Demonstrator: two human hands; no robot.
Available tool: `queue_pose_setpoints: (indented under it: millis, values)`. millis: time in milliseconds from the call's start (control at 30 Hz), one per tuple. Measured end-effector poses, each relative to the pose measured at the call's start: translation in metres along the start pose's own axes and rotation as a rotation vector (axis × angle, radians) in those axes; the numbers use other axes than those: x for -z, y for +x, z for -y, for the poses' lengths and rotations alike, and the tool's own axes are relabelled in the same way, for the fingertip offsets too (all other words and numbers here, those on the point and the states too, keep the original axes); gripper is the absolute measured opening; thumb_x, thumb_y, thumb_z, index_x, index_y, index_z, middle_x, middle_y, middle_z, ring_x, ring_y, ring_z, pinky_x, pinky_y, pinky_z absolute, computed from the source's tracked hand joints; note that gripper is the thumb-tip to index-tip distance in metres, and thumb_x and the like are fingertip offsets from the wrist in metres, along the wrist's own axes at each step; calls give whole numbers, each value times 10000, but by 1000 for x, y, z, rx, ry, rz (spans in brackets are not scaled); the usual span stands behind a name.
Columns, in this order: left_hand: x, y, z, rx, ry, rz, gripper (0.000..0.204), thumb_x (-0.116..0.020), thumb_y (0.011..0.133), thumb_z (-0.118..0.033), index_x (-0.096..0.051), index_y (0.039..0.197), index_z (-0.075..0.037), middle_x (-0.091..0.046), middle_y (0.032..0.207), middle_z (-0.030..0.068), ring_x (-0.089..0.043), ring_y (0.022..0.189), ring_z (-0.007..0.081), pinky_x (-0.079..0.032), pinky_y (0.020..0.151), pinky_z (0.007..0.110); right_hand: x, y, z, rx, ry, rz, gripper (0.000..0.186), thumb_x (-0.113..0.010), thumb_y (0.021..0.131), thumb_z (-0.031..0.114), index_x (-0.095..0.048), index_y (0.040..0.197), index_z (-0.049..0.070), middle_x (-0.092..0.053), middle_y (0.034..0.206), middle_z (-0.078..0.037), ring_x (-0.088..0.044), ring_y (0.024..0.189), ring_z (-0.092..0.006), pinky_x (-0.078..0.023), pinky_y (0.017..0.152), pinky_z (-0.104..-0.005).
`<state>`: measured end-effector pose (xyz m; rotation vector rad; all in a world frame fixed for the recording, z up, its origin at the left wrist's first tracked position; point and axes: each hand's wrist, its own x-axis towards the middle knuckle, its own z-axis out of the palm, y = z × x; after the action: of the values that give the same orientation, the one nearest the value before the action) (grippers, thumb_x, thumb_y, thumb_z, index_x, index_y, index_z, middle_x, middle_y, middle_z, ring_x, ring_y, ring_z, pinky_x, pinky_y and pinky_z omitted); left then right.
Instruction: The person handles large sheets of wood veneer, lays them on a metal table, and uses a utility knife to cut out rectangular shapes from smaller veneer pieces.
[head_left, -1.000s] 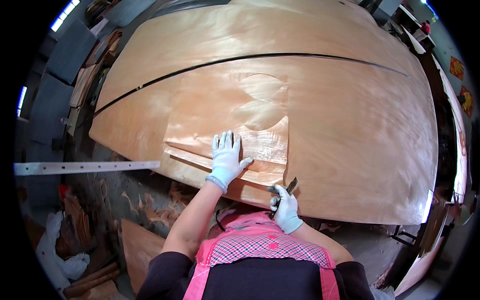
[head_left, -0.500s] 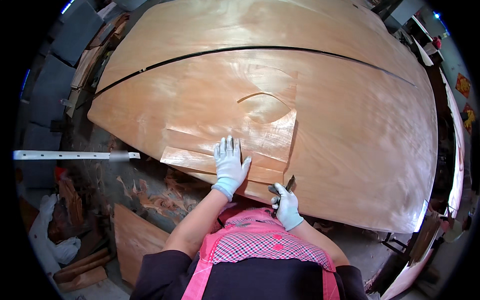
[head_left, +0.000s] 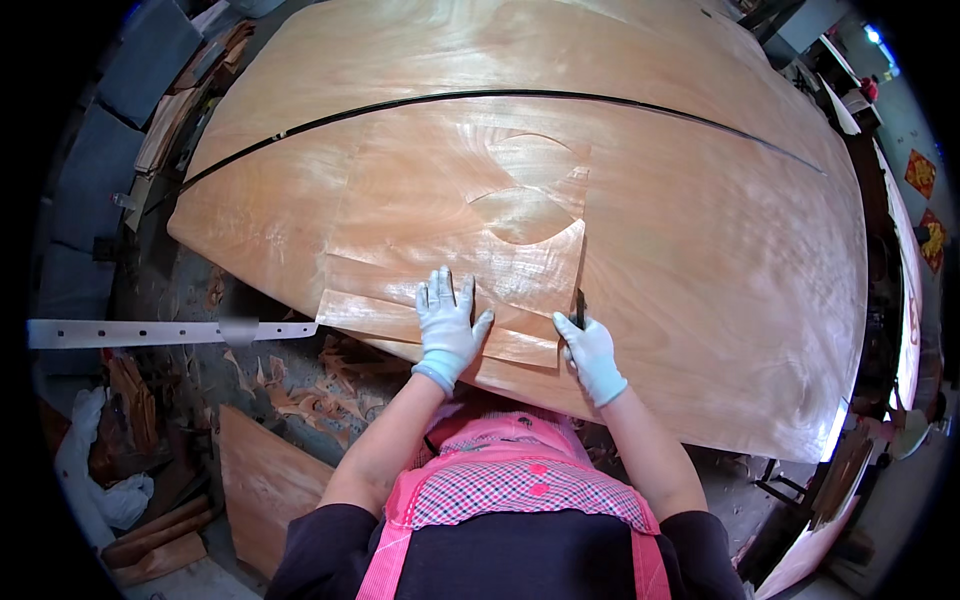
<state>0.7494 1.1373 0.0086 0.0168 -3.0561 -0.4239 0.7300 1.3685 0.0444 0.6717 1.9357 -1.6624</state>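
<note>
My left hand (head_left: 448, 325), in a whitish glove with darkened fingertips, lies spread flat on a thin piece of wood veneer (head_left: 540, 270). That piece has curved openings at its far part and rests on a broad stack or sheet of veneer (head_left: 720, 300). A narrower strip (head_left: 365, 312) runs along its near side, under and beside the left palm. My gloved right hand (head_left: 593, 362) is closed round a dark knife (head_left: 580, 305), pointing away from me at the piece's right edge. Its handle is mostly hidden in the fist.
A long thin black strip (head_left: 500, 94) lies bowed across the far half of the sheet. At left, a pale perforated bar (head_left: 170, 334) reaches toward the sheet's edge. Veneer scraps (head_left: 310, 395) litter the floor, near a leaning wood panel (head_left: 265, 490).
My right hand has moved forward and slightly right from the near edge, bringing the knife alongside the veneer piece's right edge. My left hand stays flat on the piece.
</note>
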Motion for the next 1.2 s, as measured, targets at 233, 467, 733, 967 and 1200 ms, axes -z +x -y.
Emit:
queue_pose_setpoints:
  millis: [233, 467, 733, 967, 1200]
  values:
    - [20, 60, 46, 115, 151, -149, 702, -546, 874, -481, -422, 1416, -51, -314, 1470, 310, -246, 1387, 448, -111, 1152, 547, -53, 44, 87, 249, 43, 132, 284, -690, 881, 322, -623, 784, 64, -481, 539, 37, -412, 425, -61, -314, 390, -248]
    - [32, 80, 41, 273, 126, -217, 797, -553, 867, -534, -362, 1442, -17, -289, 1484, 309, -241, 1398, 428, -115, 1160, 524, -39, 49, 131, 337, -258, 30, 331, -703, 835, 309, -658, 780, -14, -568, 586, -41, -510, 488, -128, -398, 466, -323]
    - [8, 69, 20, 338, 35, -334, 772, -678, 798, -494, -436, 1375, -41, -353, 1432, 256, -266, 1375, 388, -143, 1157, 536, -15, 57, 48, 163, -306, -58, 339, -683, 858, 320, -659, 768, -6, -566, 584, -42, -541, 534, -147, -426, 518, -348]
    - [-11, 54, 1, 91, -139, -229, 381, -638, 860, -314, -613, 1144, -61, -513, 1283, 194, -356, 1316, 390, -220, 1138, 523, 11, 59, 30, 309, -558, -119, 403, -663, 836, 380, -646, 756, -15, -629, 644, -161, -614, 616, -282, -465, 613, -398]
    - [-6, 37, -6, 2, 35, -64, 657, -545, 886, -454, -439, 1408, -70, -345, 1485, 221, -253, 1388, 431, -134, 1147, 568, 14, 32, 49, 545, -719, -263, 377, -660, 851, 364, -660, 844, -13, -665, 781, -214, -648, 780, -372, -486, 696, -435]
